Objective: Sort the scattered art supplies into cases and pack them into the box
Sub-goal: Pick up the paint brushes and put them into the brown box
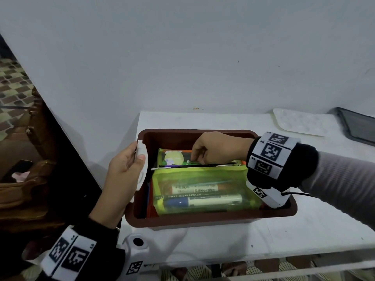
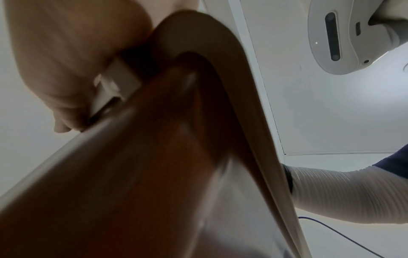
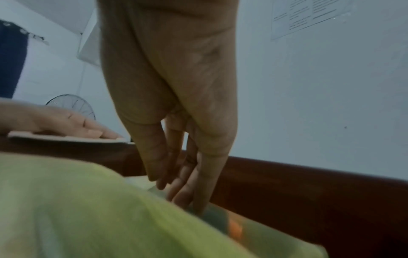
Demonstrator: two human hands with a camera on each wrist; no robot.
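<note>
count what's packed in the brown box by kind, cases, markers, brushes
Translucent green zip cases: 2, the near one and the far one
Whiteboard markers inside the near case: 2, orange-capped and blue-capped
Thin black paintbrushes lying between the cases: at least 1; the exact number is hard to tell
Total: 5 or more in the brown plastic box

Two cases [image 1: 203, 189], one box [image 1: 203, 219]

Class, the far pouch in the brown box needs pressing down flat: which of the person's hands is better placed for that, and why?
The right hand: its straight fingers already reach into the box and touch the far pouch. The left hand is busy holding the white handle at the box's left end.
</note>
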